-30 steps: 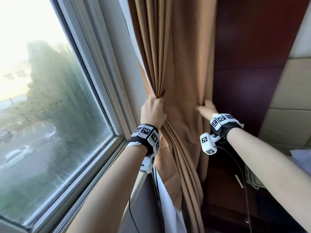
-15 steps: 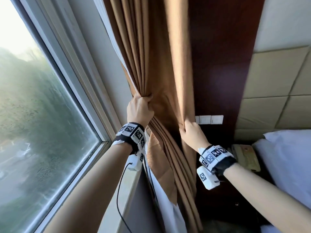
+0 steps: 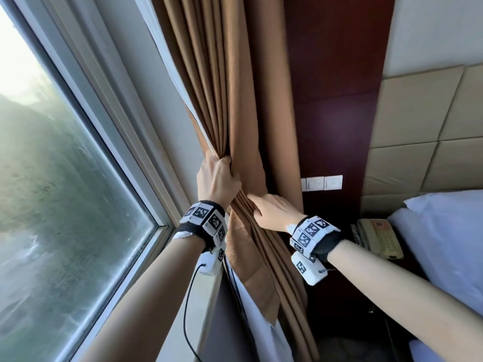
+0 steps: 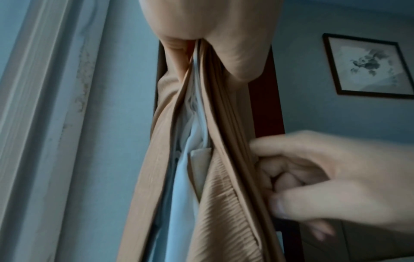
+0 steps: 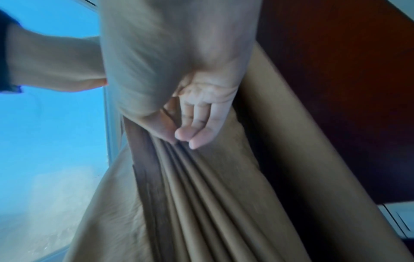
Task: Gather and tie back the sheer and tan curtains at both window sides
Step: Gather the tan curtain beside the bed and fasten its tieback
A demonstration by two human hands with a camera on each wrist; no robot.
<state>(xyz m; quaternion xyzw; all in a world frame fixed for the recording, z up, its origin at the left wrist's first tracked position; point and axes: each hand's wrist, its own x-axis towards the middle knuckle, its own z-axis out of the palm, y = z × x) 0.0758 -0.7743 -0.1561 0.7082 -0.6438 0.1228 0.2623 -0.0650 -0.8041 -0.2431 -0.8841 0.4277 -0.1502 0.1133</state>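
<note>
Left hand (image 3: 218,180) bunching tan curtain (image 3: 235,105), sheer curtain (image 4: 190,145) inside, seemingly, wrist view only

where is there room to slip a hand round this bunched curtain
Free: the dark wood panel right of the tan curtain, above the wall switches; also the wall strip between curtain and window frame. Crowded: the gathered waist, where the left hand grips the folds and the right hand pinches just below.

Matt ribbed-weave cloth tan curtain (image 3: 243,113); glossy dark wood panel (image 3: 337,100).
</note>
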